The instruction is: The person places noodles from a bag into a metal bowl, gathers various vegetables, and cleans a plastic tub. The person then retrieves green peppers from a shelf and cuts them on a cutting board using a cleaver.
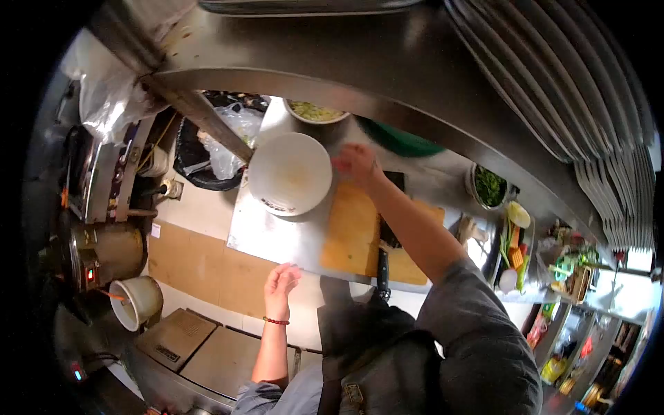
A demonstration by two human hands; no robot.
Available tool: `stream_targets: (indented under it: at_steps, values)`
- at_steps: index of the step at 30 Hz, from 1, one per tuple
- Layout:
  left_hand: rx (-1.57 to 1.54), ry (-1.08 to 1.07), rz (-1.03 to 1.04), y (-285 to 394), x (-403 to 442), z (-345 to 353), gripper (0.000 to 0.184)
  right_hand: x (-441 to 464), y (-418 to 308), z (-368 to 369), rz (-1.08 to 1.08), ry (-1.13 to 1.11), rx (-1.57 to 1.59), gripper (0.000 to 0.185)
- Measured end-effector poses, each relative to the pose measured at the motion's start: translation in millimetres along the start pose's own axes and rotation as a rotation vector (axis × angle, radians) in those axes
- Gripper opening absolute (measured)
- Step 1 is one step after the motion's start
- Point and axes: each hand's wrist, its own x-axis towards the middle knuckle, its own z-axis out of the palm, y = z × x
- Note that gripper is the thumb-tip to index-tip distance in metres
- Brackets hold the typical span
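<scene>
A round white bowl (290, 173) stands on the steel counter, with faint brownish residue inside. My right hand (356, 163) is just right of its rim, blurred by motion; the loosely spread fingers appear to hold nothing, and I cannot tell whether they touch the bowl. My left hand (282, 280), a red bead bracelet on its wrist, hovers before the counter's front edge with loosely curved fingers and nothing in them. Beneath my right forearm lie a wooden cutting board (349, 232) and a knife with a black handle (383, 266).
Behind the bowl is a container of chopped pale-green food (315, 111). A black-lined bin (200, 155) stands to the left. Rightward are a container of chopped greens (488, 185) and vegetables (515, 242). A steel shelf (346, 52) with stacked plates overhangs the counter.
</scene>
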Motion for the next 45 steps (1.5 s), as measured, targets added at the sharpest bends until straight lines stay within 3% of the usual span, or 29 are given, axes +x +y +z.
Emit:
stream_targets:
  at_steps: [3, 5, 11, 17, 19, 21, 23, 25, 26, 27, 30, 32, 33, 34, 37, 38, 39, 41, 43, 45]
  values:
    - [-0.004, -0.060, 0.009, 7.7, 4.9, 32.8, 0.031, -101.3, -4.4, -77.3, 0.017, -0.232, -0.390, 0.024]
    - [0.047, -0.176, 0.062, 11.1, 8.1, 63.6, 0.029, -164.6, 1.6, -145.7, 0.069, -0.218, -0.503, 0.025]
    - [0.142, -0.359, 0.220, -4.6, 6.4, 157.7, 0.022, -331.7, 11.8, -324.8, 0.025, 0.456, -0.388, 0.014]
    - [0.144, -0.431, 0.156, -69.6, -56.4, 261.7, 0.023, -408.4, 0.5, -445.3, -0.237, 0.780, -0.353, 0.018]
    - [0.193, -0.521, 0.085, -106.3, -80.0, 291.8, 0.023, -413.0, -1.9, -488.4, -0.415, 0.918, -0.313, 0.016]
    - [0.279, -0.581, 0.012, -145.0, -107.8, 323.5, 0.026, -415.8, -3.1, -535.8, -0.507, 1.046, -0.691, 0.020]
    - [0.346, -0.696, -0.027, -178.9, -131.4, 355.9, 0.026, -403.1, 9.3, -581.3, -0.515, 1.010, -0.817, 0.034]
    - [0.377, -0.783, -0.104, -201.1, -152.3, 386.4, 0.025, -390.2, 8.8, -589.5, -0.355, 0.955, -0.952, 0.049]
    - [0.377, -0.829, -0.104, -210.4, -162.2, 400.5, 0.025, -393.7, 1.3, -592.6, -0.199, 0.821, -1.268, 0.057]
    - [0.416, -0.884, -0.084, -217.8, -167.6, 412.7, 0.025, -392.8, -1.3, -595.2, -0.316, 0.769, -1.396, 0.056]
    - [0.550, -0.931, -0.021, -225.4, -179.9, 442.8, 0.030, -399.5, -12.9, -601.6, -0.364, 0.894, -1.215, 0.047]
    - [0.915, -0.903, 0.408, -224.1, -181.1, 460.7, 0.042, -413.8, -21.8, -607.7, -0.510, 1.039, -1.006, 0.041]
    - [1.006, -0.856, 0.641, -227.8, -174.8, 472.7, 0.051, -417.6, -14.5, -620.0, -0.551, 1.155, -1.187, 0.043]
    - [1.086, -0.800, 0.877, -232.1, -166.9, 487.4, 0.060, -417.9, -7.6, -634.7, -0.500, 1.110, -1.197, 0.044]
    - [1.212, -0.743, 0.915, -249.4, -144.0, 531.7, 0.074, -409.8, 15.8, -671.4, -0.175, 0.974, -1.201, 0.047]
    - [1.333, -0.752, 0.972, -256.6, -134.7, 541.7, 0.078, -403.8, 24.9, -678.3, -0.325, 1.052, -1.278, 0.046]
    - [1.456, -0.760, 1.024, -262.0, -128.5, 547.4, 0.082, -400.9, 20.0, -674.6, -0.323, 1.050, -1.284, 0.046]
    - [1.466, -0.766, 1.006, -260.4, -123.5, 552.6, 0.082, -394.7, -3.3, -649.7, -0.728, 1.074, -1.234, 0.048]
    - [1.242, -0.825, 0.953, -253.5, -120.9, 546.3, 0.079, -379.4, -5.9, -633.2, -0.712, 0.792, -1.056, 0.054]
    - [1.092, -0.756, 1.002, -238.0, -122.7, 538.9, 0.077, -364.2, -17.0, -617.5, -0.698, 0.666, -1.161, 0.058]
